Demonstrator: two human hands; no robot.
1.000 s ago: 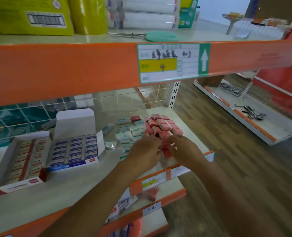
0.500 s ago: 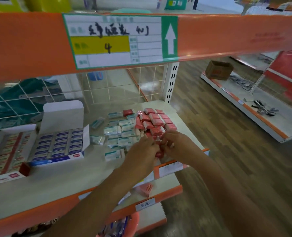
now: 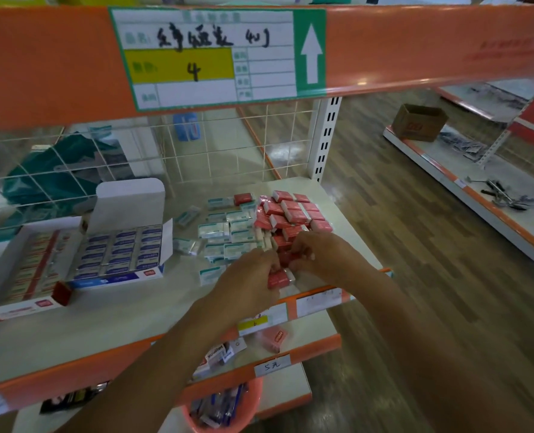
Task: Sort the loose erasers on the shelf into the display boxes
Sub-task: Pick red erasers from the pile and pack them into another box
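Note:
A heap of red-sleeved erasers [image 3: 290, 212] lies at the right end of the white shelf [image 3: 109, 314], with teal-and-white erasers [image 3: 228, 232] scattered to its left. My left hand [image 3: 247, 282] and my right hand [image 3: 321, 254] meet at the heap's near edge, fingers curled round a small bunch of red erasers [image 3: 279, 278]. Two open display boxes stand on the left: one with blue-labelled erasers [image 3: 119, 254], one with a red trim [image 3: 25, 276] holding pale rows.
An orange shelf edge with a price label [image 3: 215, 57] hangs overhead. A wire grid [image 3: 197, 145] backs the shelf. Lower shelves hold a loose red eraser [image 3: 273, 337], small boxes and an orange basket [image 3: 225, 407] of pens. Wooden floor and another low shelf [image 3: 465, 189] lie to the right.
The camera has dipped and moved closer under the upper shelf. Both hands stay together at the red heap, now drawn slightly nearer the shelf's front edge with red erasers between them.

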